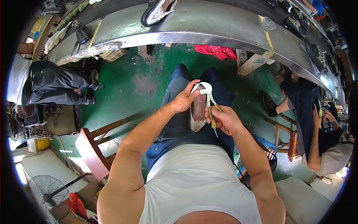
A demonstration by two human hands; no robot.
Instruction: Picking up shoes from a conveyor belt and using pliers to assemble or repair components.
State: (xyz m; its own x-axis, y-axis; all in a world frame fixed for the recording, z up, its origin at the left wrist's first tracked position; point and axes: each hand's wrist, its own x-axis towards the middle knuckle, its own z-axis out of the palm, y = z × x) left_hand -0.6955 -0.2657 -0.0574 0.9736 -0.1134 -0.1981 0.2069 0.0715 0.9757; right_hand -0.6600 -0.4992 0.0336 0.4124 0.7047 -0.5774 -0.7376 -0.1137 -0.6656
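Observation:
Over my thighs lies a shoe upper on a last (199, 108), its brown underside facing up and a pale rim around it. My left hand (182, 100) is closed on its far-left edge, thumb across the top. My right hand (226, 120) grips a pair of pliers (207, 89) by their brownish-yellow handles. The pale, curved head of the pliers sits at the far right edge of the shoe. Whether the jaws pinch the rim is too small to tell.
A long metal-edged bench (209, 26) runs across ahead, bearing a black-and-white shoe (156, 14). Red cloth (218, 51) lies beneath it. Co-workers sit at left (56, 78) and right (302, 100). A wooden stool (93, 153) and a fan (48, 196) stand at left.

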